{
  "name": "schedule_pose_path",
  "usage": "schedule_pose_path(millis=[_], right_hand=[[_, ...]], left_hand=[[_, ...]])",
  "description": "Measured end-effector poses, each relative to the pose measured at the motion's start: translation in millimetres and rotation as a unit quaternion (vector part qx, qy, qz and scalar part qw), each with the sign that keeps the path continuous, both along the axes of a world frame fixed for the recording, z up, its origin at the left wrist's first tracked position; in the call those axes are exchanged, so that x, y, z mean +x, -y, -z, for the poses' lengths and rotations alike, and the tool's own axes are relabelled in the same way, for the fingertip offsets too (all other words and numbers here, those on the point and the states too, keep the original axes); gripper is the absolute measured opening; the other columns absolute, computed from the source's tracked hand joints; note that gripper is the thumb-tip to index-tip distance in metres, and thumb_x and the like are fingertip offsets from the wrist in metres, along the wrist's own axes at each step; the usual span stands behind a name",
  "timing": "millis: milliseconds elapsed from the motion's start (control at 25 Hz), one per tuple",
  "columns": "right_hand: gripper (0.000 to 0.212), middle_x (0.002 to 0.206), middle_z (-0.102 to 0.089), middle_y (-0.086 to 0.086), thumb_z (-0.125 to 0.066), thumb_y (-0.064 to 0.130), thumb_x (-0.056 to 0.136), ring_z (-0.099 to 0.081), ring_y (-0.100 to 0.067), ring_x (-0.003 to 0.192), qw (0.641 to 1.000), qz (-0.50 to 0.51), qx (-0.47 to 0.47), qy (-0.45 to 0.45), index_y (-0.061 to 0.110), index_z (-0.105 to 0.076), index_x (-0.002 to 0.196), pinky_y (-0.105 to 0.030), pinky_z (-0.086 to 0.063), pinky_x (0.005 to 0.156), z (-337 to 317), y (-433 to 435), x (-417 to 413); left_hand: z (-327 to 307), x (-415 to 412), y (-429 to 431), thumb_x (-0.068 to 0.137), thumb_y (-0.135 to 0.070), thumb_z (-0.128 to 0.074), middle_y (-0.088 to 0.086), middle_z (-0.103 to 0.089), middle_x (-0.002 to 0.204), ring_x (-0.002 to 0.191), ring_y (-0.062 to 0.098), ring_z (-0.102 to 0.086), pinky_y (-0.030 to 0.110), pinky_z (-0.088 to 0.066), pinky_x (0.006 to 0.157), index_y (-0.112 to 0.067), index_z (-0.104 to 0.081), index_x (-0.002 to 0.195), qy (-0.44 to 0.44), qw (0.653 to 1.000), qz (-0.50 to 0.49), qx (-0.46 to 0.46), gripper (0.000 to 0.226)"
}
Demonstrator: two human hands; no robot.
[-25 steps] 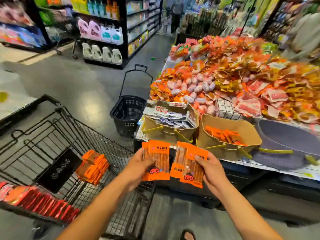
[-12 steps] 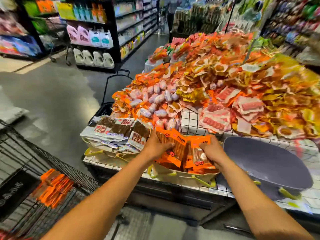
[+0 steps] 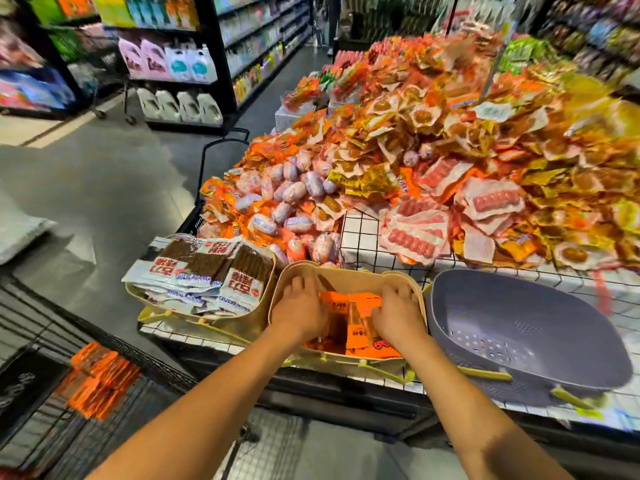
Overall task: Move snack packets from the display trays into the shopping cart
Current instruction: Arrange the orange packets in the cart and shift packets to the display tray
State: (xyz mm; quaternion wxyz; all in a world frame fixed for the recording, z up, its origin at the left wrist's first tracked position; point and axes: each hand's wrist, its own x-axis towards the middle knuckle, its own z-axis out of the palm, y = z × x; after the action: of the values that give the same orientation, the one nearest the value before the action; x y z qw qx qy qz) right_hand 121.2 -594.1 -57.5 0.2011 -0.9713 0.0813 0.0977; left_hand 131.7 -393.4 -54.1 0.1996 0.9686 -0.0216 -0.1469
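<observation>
Step in hand: pickup at the tray; the drop into the cart is not yet done for this bunch. Both hands are down inside the beige tray (image 3: 346, 271) on the display surface (image 3: 571, 285), lying on the orange packets (image 3: 360, 327). The left hand (image 3: 299, 308) covers the left side of the stack and the right hand (image 3: 398, 315) the right side. Knuckles are up and fingers bend down into the packets. Fingertips and thumbs are hidden, so the grip on either side is unclear: cannot tell whether it is clamped on a packet or only pressing.

Task thing: the orange packets are in the beige tray, under and between the hands. A cart pile (image 3: 100, 379) of the same colour lies in the shopping cart (image 3: 41, 313), low left, well apart from the tray.

Next move, my read: close on a bunch, lift it clear of the tray wall, swing left and down over the cart rim, let go. The film looks slick, so the stack may fan out or shed one.

Neighbours: a left tray (image 3: 239, 329) holds white-and-brown packets (image 3: 207, 271), and a grey perforated tray (image 3: 519, 327) sits just right of the beige one.

Writing: the white-and-brown packets show big red Chinese characters and a blue Latin line starting "GUILI", the rest smeared. The orange packets have dark Chinese characters on the top band and a red cartoon mark lower down, unreadable. The snack heap (image 3: 433, 150) behind is too blurred to read.
</observation>
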Motion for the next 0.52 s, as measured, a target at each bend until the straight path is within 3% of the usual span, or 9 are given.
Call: schedule_pose_path(millis=[80, 200, 360, 520], right_hand=[[0.048, 0.146, -0.039, -0.011, -0.058, 0.031, 0.093, -0.033, -0.033, 0.137, 0.998, -0.062, -0.020, 0.026, 0.020, -0.051, 0.139, -0.043, -0.033, 0.114, -4, 1, -9], [0.033, 0.131, -0.050, 0.003, -0.057, 0.039, 0.095, -0.042, -0.022, 0.128, 0.993, -0.111, 0.007, 0.050, 0.032, -0.059, 0.127, -0.038, -0.042, 0.104, -16, -1, -23], [0.020, 0.119, -0.053, 0.015, -0.065, 0.033, 0.092, -0.049, -0.007, 0.116, 0.972, -0.149, 0.137, 0.121, 0.038, -0.064, 0.111, -0.030, -0.043, 0.096, -29, -29, -53], [0.021, 0.112, -0.057, 0.017, -0.072, 0.015, 0.086, -0.056, 0.000, 0.110, 0.932, -0.197, 0.234, 0.192, 0.027, -0.070, 0.103, -0.017, -0.041, 0.096, -21, -82, -95]], left_hand=[[-9, -8, -4, 0.098, -0.036, -0.054, 0.013, -0.038, 0.153, 0.139, 0.036, -0.038, 0.049, -0.042, 0.109, -0.022, -0.014, 0.162, 0.097, 0.993, 0.063, 0.028, 0.078], [-17, -23, -16, 0.094, -0.039, -0.054, 0.000, -0.050, 0.142, 0.134, 0.027, -0.047, 0.045, -0.047, 0.104, -0.031, -0.043, 0.149, 0.171, 0.977, 0.129, 0.012, 0.057], [-12, -68, -53, 0.092, -0.031, -0.054, -0.003, -0.053, 0.142, 0.132, 0.021, -0.049, 0.040, -0.047, 0.103, -0.027, -0.058, 0.132, 0.230, 0.960, 0.148, -0.056, 0.040], [17, -131, -106, 0.088, -0.021, -0.059, 0.000, -0.052, 0.145, 0.138, 0.022, -0.047, 0.037, -0.042, 0.111, -0.023, -0.062, 0.128, 0.258, 0.957, 0.108, -0.077, 0.040]])
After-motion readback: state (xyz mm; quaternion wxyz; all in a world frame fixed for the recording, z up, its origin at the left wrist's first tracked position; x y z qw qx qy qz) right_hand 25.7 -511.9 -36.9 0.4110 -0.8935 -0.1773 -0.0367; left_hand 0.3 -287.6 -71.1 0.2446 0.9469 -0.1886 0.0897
